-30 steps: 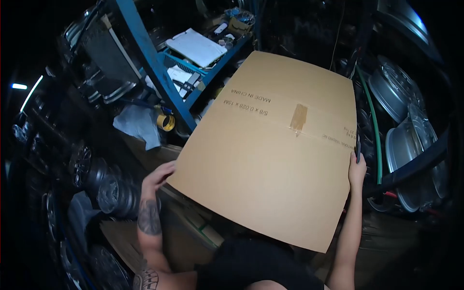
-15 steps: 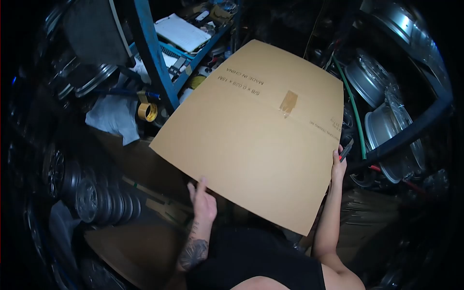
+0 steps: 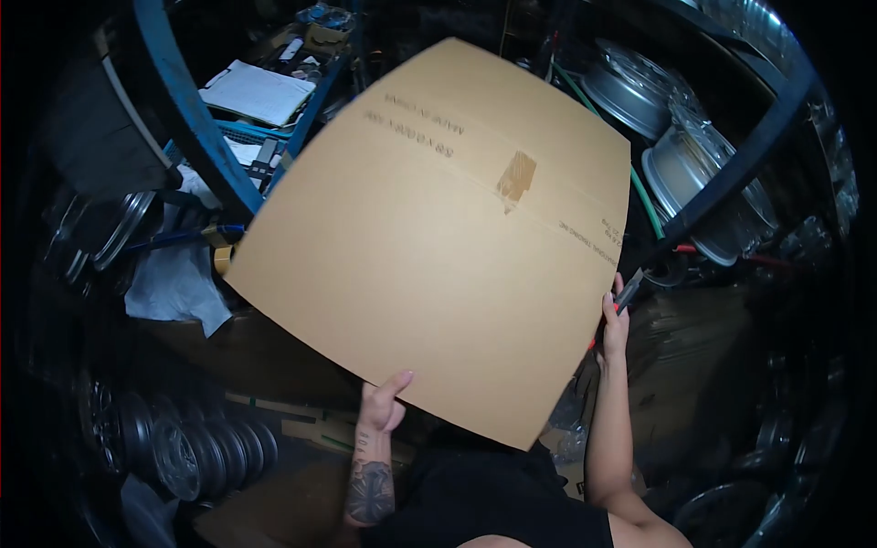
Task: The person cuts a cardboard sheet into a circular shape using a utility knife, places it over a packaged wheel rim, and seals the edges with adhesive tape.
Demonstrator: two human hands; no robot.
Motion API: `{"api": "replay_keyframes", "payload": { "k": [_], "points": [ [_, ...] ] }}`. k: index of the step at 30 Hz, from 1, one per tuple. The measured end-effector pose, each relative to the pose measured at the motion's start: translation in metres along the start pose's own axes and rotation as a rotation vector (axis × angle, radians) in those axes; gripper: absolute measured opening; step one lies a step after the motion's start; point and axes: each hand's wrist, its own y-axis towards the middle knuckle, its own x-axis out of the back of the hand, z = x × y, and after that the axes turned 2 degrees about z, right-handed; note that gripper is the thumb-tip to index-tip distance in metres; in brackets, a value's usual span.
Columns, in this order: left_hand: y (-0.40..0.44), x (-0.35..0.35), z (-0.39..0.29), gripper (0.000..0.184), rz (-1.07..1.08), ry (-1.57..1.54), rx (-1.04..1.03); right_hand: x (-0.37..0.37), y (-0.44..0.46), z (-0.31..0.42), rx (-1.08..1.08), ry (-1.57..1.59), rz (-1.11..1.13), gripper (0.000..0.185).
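Observation:
A large brown cardboard sheet (image 3: pixel 393 256) is held up in front of me, tilted, with upside-down printing and a patch of brown tape (image 3: pixel 518 175) on its face. My left hand (image 3: pixel 384 404) grips its near edge, thumb on top and fingers underneath, mostly hidden. At the right edge, my right hand (image 3: pixel 616 327) is closed on the sheet and also holds a utility knife (image 3: pixel 630 290) with a red-and-dark handle, its blade end pointing up and away from the cardboard.
A blue metal shelf (image 3: pixel 196 119) at the left carries a clipboard with papers (image 3: pixel 258 91). Behind the sheet's left corner is a tape roll (image 3: pixel 222 260). Silver wheel rims (image 3: pixel 699 178) sit on a rack at right; more rims (image 3: pixel 215 452) stand low at left.
My left hand has closed onto the sheet's near edge, where its fingers were loose beside it before. The cardboard now looks larger and covers part of the tape roll; the view has shifted.

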Motion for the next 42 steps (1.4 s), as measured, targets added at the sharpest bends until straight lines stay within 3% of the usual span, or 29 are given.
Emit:
{"api": "replay_keyframes", "payload": {
  "k": [1,6,9,10,12,15,21,23,25,27,28,29,30,31,32,34,36,40,42],
  "points": [
    [0.002,0.012,-0.012,0.051,-0.034,0.061,0.061,0.013,-0.006,-0.004,-0.082,0.008,0.052,0.059],
    [0.011,0.084,-0.067,0.058,-0.044,0.139,-0.121,0.042,-0.007,0.009,-0.037,-0.157,-0.069,0.069],
    [0.006,0.139,-0.104,0.064,0.029,0.132,-0.297,0.051,0.019,0.024,0.139,-0.315,-0.025,0.079],
    [0.007,0.158,-0.115,0.065,0.121,0.099,-0.395,0.072,0.050,-0.003,0.562,-0.713,-0.006,0.082],
    [0.012,0.177,-0.141,0.064,0.223,0.049,-0.515,0.039,0.045,0.025,0.461,-0.945,-0.101,0.083],
    [0.014,0.203,-0.162,0.061,0.212,0.055,-0.517,0.041,0.058,0.012,0.654,-1.079,-0.262,0.077],
    [-0.003,0.179,-0.213,0.064,0.191,0.176,-0.552,0.041,0.046,0.000,0.799,-0.840,-0.227,0.054],
    [-0.001,0.141,-0.238,0.061,0.654,0.049,-0.365,0.042,0.047,0.005,0.864,-0.857,-0.258,0.052],
    [-0.013,0.141,-0.241,0.056,0.204,0.205,-0.603,0.044,0.047,0.012,0.903,-0.799,-0.247,0.052],
    [-0.004,0.120,-0.256,0.046,0.445,0.150,-0.496,0.033,0.049,0.011,0.827,-0.578,-0.235,0.051],
    [0.002,0.114,-0.261,0.047,0.430,0.178,-0.488,0.029,0.055,0.000,0.703,-0.480,-0.244,0.046],
    [0.009,0.107,-0.265,0.047,0.415,0.206,-0.480,0.028,0.062,-0.009,0.745,-0.571,-0.228,0.043],
    [0.023,0.111,-0.261,0.052,0.266,0.288,-0.522,0.029,0.065,-0.019,0.783,-0.662,-0.215,0.040],
    [0.037,0.108,-0.257,0.061,0.236,0.330,-0.491,0.036,0.065,-0.028,0.706,-0.644,-0.204,0.034],
    [0.049,0.097,-0.252,0.070,0.207,0.368,-0.474,0.035,0.061,-0.031,0.555,-0.540,-0.297,0.029],
    [0.055,0.053,-0.229,0.071,0.281,0.325,-0.431,0.042,0.054,-0.036,0.447,-0.250,-0.256,0.028],
    [0.056,0.012,-0.216,0.073,0.284,0.381,-0.313,0.071,0.041,-0.054,0.405,-0.259,-0.206,0.032],
    [0.067,-0.012,-0.200,0.075,0.226,0.515,-0.271,0.108,0.005,-0.063,0.555,-0.625,-0.107,0.039],
    [0.072,-0.045,-0.195,0.073,0.216,0.519,-0.382,0.117,-0.009,-0.057,0.630,-0.751,-0.041,0.044]
  ]
}}
